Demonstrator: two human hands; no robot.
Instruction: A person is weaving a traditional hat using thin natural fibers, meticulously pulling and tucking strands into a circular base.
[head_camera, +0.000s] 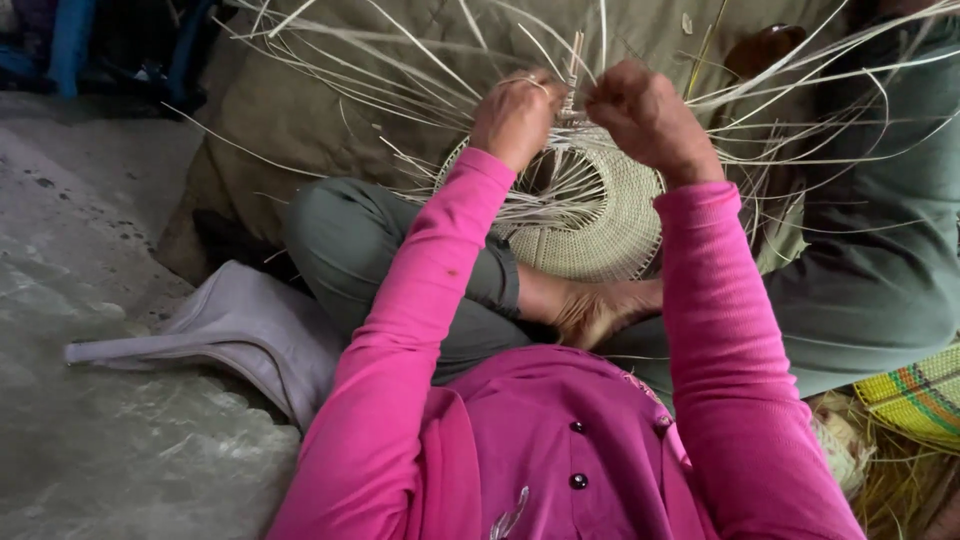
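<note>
On lap: round half-woven basket (590, 215), tipped up, open side facing person. Left hand (515, 115) and right hand (645, 115) both pinch pale straw strips (573, 70) standing upward at top rim.

Soft, even daylight fills the scene, with no glare and only faint shadows under the pink sleeves (420, 330). Focus holds across the centre; the far left corner sinks into dimness, and straight lines bend slightly toward the edges.
</note>
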